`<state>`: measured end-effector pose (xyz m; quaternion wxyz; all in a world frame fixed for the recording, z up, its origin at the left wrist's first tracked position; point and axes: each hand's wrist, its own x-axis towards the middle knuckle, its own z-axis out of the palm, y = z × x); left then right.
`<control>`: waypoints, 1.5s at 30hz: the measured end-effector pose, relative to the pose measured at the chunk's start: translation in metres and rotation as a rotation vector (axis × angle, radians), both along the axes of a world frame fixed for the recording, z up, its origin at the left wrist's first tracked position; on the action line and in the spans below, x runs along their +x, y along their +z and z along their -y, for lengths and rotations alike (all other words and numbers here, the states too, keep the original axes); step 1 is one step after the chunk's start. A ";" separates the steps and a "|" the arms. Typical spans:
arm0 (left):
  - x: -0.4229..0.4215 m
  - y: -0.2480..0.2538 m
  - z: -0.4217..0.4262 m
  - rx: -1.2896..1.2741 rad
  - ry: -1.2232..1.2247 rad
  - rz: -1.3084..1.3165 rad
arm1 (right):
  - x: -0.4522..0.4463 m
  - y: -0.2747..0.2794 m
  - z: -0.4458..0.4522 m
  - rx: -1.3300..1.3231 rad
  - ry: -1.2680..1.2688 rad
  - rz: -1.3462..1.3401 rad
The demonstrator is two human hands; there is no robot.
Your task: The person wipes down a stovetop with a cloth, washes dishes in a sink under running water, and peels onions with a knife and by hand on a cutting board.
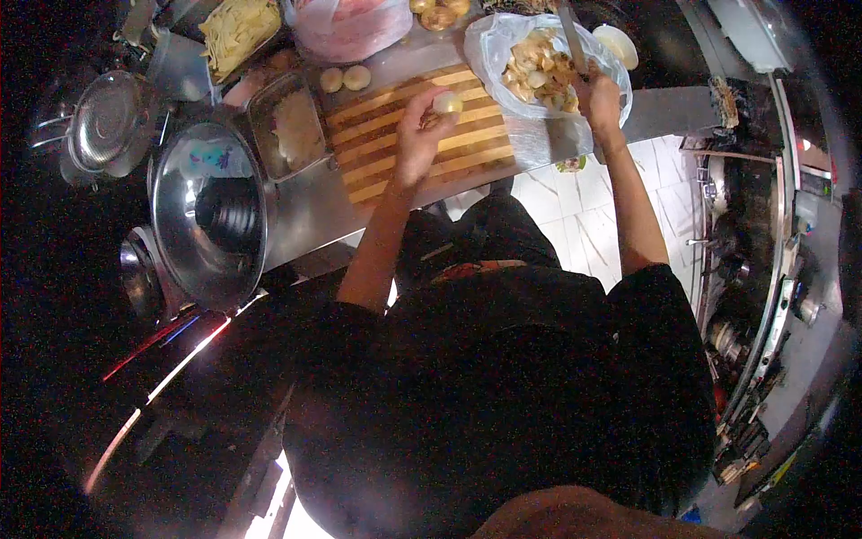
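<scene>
Over the striped wooden cutting board (368,121), my left hand (420,139) holds a pale onion (446,103) between its closed fingers. To the right, my right hand (600,103) grips a knife (571,38) whose blade points up and away from me. That hand is beside a white plastic bag (489,45) filled with onion skins and trimmings (537,74). Two peeled onions (345,79) sit just beyond the board's far left edge. At the back, several unpeeled onions (438,13) lie together.
Left of the board stands a clear container (260,135) with pale contents. A large metal bowl (211,260) is nearer me, with a strainer (112,121) farther left. Pale cut strips (238,36) fill a back-left tray. A pinkish full bag (346,27) and a white bowl (616,47) stand at the back.
</scene>
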<state>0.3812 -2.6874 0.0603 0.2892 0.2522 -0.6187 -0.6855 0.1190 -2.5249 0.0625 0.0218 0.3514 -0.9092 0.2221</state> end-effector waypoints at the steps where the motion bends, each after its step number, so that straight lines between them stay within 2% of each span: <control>1: 0.000 -0.016 0.003 -0.052 0.026 0.021 | 0.005 0.003 0.001 -0.061 0.038 -0.125; 3: 0.001 -0.043 0.008 -0.110 0.048 0.032 | 0.021 0.011 0.002 -0.177 0.112 -0.373; 6: 0.005 -0.068 0.004 -0.188 0.080 -0.013 | 0.070 0.026 0.007 -0.124 0.087 -0.097; 7: 0.005 -0.071 0.003 -0.213 0.092 -0.042 | 0.086 0.020 0.008 -0.204 0.152 -0.066; 8: 0.005 -0.065 0.002 -0.260 0.078 0.065 | 0.106 0.028 0.007 -0.053 0.112 0.127; 10: 0.010 -0.043 -0.001 -0.353 0.051 0.281 | 0.136 0.032 0.007 -0.039 0.214 0.203; 13: 0.009 -0.032 -0.002 -0.957 0.218 0.297 | 0.156 0.015 0.007 0.062 0.256 0.358; 16: 0.015 -0.049 0.001 -0.445 0.188 0.234 | 0.167 0.004 0.011 0.087 0.254 0.405; 19: 0.024 -0.051 -0.004 -0.336 0.219 0.201 | 0.173 -0.002 0.015 0.203 0.242 0.451; 22: 0.026 -0.047 -0.007 -0.421 0.219 0.283 | 0.183 -0.012 0.015 0.230 0.279 0.382; 25: 0.025 -0.037 -0.012 -0.255 0.247 0.308 | 0.191 -0.019 0.018 0.121 0.329 0.311; 29: 0.026 -0.042 -0.009 -0.337 0.243 0.300 | 0.195 -0.032 0.022 0.055 0.355 0.263; 34: 0.026 -0.062 -0.005 -0.220 0.222 0.189 | 0.198 -0.015 0.022 0.156 0.343 0.402; 37: 0.025 -0.059 -0.006 -0.295 0.241 0.161 | 0.199 -0.001 0.027 0.184 0.348 0.436; 40: 0.025 -0.053 -0.002 -0.602 0.252 0.173 | 0.198 -0.010 0.044 0.135 0.351 0.441; 43: 0.026 -0.053 -0.004 -0.488 0.242 0.228 | 0.190 -0.015 0.067 0.161 0.365 0.367; 44: 0.028 -0.048 -0.002 -0.427 0.214 0.128 | 0.190 -0.013 0.070 0.184 0.370 0.326; 45: 0.027 -0.052 -0.001 -0.509 0.226 0.162 | 0.193 -0.016 0.060 0.132 0.402 0.241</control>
